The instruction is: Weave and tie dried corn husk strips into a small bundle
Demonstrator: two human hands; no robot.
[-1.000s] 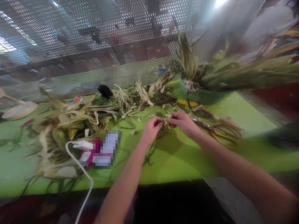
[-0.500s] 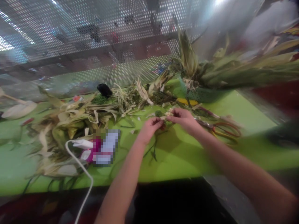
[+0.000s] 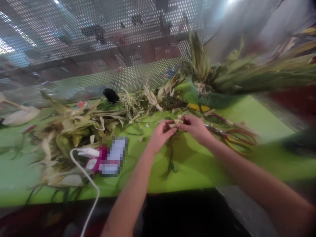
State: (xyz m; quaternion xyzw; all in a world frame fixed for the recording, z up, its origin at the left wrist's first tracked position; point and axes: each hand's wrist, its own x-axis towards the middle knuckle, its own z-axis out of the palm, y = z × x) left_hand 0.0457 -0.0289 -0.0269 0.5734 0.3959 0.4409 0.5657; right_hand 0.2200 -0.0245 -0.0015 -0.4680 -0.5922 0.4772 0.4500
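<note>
Here the left hand (image 3: pixel 161 133) and right hand (image 3: pixel 195 126) are pinching a small pale leaf strip (image 3: pixel 178 121) between closed fingertips above the green table (image 3: pixel 197 164). Scissors (image 3: pixel 237 138) are lying just beside the right wrist

Both hands (image 3: pixel 180 130) pinching leaf strips (image 3: pixel 177 121)

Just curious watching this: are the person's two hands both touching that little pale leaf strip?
Touching. The head view shows the left hand and right hand both pinching the pale leaf strip.
</note>
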